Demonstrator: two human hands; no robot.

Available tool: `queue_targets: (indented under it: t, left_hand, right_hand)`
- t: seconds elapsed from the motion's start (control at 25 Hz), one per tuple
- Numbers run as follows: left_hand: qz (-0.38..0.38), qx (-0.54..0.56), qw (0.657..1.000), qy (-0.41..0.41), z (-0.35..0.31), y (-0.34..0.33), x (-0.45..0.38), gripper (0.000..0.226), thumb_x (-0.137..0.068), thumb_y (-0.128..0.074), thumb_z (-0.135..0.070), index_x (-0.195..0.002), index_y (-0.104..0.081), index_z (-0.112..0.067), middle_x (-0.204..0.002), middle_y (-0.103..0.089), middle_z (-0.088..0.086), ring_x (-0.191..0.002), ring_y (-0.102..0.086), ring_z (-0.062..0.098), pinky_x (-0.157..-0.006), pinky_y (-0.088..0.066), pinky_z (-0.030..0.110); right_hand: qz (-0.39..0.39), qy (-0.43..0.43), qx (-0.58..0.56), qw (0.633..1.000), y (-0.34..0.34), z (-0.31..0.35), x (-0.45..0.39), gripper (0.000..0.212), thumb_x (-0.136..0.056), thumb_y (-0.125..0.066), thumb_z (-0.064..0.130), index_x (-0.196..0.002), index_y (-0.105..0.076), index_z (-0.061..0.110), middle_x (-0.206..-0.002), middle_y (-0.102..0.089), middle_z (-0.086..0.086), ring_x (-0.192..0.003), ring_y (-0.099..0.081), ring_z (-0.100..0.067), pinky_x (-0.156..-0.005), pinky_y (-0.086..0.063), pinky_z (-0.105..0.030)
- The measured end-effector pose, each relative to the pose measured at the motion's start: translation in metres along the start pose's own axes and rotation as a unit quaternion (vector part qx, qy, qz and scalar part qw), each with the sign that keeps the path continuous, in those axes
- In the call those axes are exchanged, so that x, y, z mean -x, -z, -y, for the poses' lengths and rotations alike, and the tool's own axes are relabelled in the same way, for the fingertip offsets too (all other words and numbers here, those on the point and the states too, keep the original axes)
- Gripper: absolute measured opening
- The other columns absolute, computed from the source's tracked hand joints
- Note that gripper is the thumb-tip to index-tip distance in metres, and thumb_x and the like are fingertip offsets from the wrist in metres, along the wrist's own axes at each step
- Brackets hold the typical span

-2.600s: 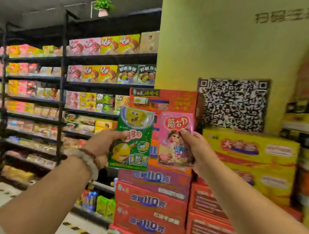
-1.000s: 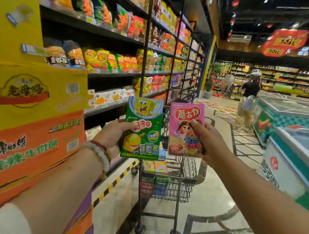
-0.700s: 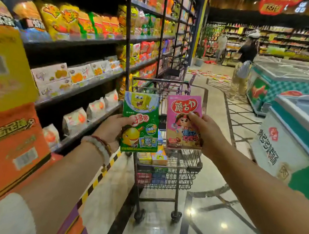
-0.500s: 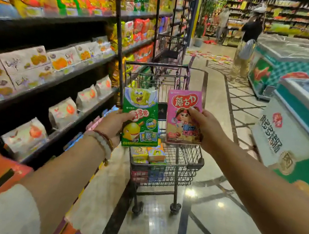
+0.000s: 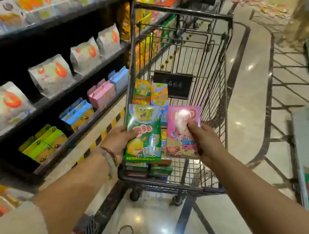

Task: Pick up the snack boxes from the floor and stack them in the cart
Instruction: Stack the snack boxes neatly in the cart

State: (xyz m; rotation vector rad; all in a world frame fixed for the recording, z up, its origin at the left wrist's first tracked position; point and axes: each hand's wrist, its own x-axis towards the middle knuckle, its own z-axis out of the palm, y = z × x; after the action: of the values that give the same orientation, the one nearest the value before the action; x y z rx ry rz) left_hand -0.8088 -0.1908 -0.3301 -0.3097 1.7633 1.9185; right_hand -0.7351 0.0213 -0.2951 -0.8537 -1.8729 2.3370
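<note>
Holding a green snack box [image 5: 144,135] in the left hand [image 5: 118,139] and a pink snack box [image 5: 182,132] in the right hand [image 5: 203,141], fingers wrapped round each, the person has them over the near edge of the shopping cart [image 5: 184,12], probably to stack on the boxes inside [image 5: 150,92].

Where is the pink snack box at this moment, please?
In the head view, the pink snack box is gripped by the right hand over the cart, just right of the green snack box held by the left hand.

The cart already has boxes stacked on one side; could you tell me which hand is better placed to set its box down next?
Probably the left hand: its green box hangs directly over the stacked boxes along the cart's left side.
</note>
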Motion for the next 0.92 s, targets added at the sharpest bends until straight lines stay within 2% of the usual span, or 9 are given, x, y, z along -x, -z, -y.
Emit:
queue_targets:
  t: [0.08, 0.12, 0.2, 0.32, 0.56, 0.68, 0.76, 0.84, 0.92]
  left_hand:
    - [-0.044, -0.052, 0.997, 0.02, 0.016, -0.003, -0.032, 0.08, -0.062, -0.082, -0.041, -0.123, -0.051, -0.001, -0.124, -0.059, 0.02, -0.102, -0.062, 0.032, -0.095, -0.048, 0.052]
    - [-0.057, -0.093, 0.994, 0.019, 0.016, -0.007, -0.04, 0.083, -0.064, -0.08, -0.044, -0.128, -0.047, -0.004, -0.129, -0.055, 0.015, -0.108, -0.059, 0.031, -0.097, -0.047, 0.045]
    - [-0.091, -0.175, 0.98, 0.023, 0.015, -0.012, -0.06, 0.064, -0.083, -0.068, -0.035, -0.132, -0.04, -0.008, -0.13, -0.05, 0.008, -0.115, -0.054, 0.028, -0.09, -0.041, 0.026]
    - [-0.125, -0.242, 0.962, 0.002, 0.033, -0.024, -0.085, 0.045, -0.091, -0.059, -0.026, -0.127, -0.041, -0.006, -0.131, -0.05, 0.015, -0.117, -0.05, 0.027, -0.08, -0.033, 0.022]
    - [-0.184, -0.305, 0.933, -0.05, 0.066, -0.042, -0.118, 0.033, -0.092, -0.051, -0.008, -0.125, -0.048, -0.004, -0.125, -0.054, 0.018, -0.114, -0.052, 0.034, -0.089, -0.043, 0.035]
    - [-0.181, -0.343, 0.921, -0.023, 0.076, -0.041, -0.128, 0.043, -0.091, -0.044, 0.0, -0.134, -0.042, -0.006, -0.131, -0.052, 0.016, -0.117, -0.051, 0.032, -0.09, -0.041, 0.032]
    - [-0.187, -0.415, 0.889, -0.048, 0.079, -0.04, -0.13, 0.047, -0.088, -0.047, 0.003, -0.135, -0.041, -0.001, -0.135, -0.047, 0.019, -0.126, -0.043, 0.034, -0.103, -0.033, 0.032]
    - [-0.186, -0.479, 0.85, -0.113, 0.084, -0.042, -0.129, 0.046, -0.079, -0.051, 0.011, -0.125, -0.052, 0.003, -0.13, -0.049, 0.022, -0.123, -0.043, 0.041, -0.105, -0.034, 0.036]
    - [-0.139, -0.552, 0.811, -0.131, 0.088, -0.044, -0.127, 0.042, -0.079, -0.052, 0.006, -0.12, -0.059, -0.002, -0.128, -0.052, 0.017, -0.121, -0.042, 0.039, -0.103, -0.035, 0.039]
  right_hand:
    - [-0.012, -0.03, 0.003, 0.999, -0.001, -0.019, -0.033, 0.015, -0.094, -0.056, 0.02, -0.096, -0.062, 0.007, -0.076, -0.073, -0.008, -0.063, -0.071, -0.02, -0.054, -0.058, -0.033]
    - [-0.022, -0.042, -0.001, 0.999, -0.004, -0.028, -0.046, 0.016, -0.094, -0.056, 0.021, -0.098, -0.061, 0.006, -0.078, -0.072, -0.009, -0.062, -0.07, -0.019, -0.052, -0.057, -0.031]
    - [-0.04, -0.077, -0.013, 0.996, -0.007, -0.047, -0.074, 0.015, -0.095, -0.055, 0.021, -0.096, -0.06, 0.007, -0.078, -0.071, -0.01, -0.059, -0.07, -0.018, -0.05, -0.055, -0.029]
    - [-0.062, -0.125, -0.013, 0.99, -0.006, -0.07, -0.099, 0.014, -0.094, -0.055, 0.02, -0.09, -0.061, 0.008, -0.073, -0.072, -0.008, -0.059, -0.069, -0.019, -0.052, -0.056, -0.029]
    - [-0.072, -0.176, 0.035, 0.981, 0.0, -0.099, -0.137, 0.028, -0.096, -0.051, 0.017, -0.068, -0.048, 0.013, -0.036, -0.049, 0.005, -0.028, -0.045, -0.006, -0.032, -0.03, -0.01]
    - [-0.063, -0.181, 0.095, 0.977, 0.001, -0.114, -0.15, 0.029, -0.095, -0.053, 0.025, -0.068, -0.05, 0.016, -0.044, -0.046, 0.003, -0.035, -0.04, -0.012, -0.039, -0.027, -0.019]
    - [-0.053, -0.152, 0.135, 0.978, -0.001, -0.124, -0.156, 0.022, -0.095, -0.052, 0.028, -0.078, -0.057, 0.015, -0.054, -0.058, 0.003, -0.047, -0.053, -0.016, -0.043, -0.039, -0.022]
    - [-0.065, -0.098, 0.186, 0.975, -0.004, -0.137, -0.164, 0.016, -0.092, -0.057, 0.029, -0.104, -0.061, 0.02, -0.088, -0.07, -0.008, -0.08, -0.066, -0.025, -0.069, -0.055, -0.034]
    - [-0.081, -0.069, 0.255, 0.961, -0.01, -0.145, -0.169, 0.035, -0.088, -0.06, 0.031, -0.122, -0.057, 0.02, -0.108, -0.065, -0.015, -0.102, -0.061, -0.031, -0.088, -0.052, -0.044]
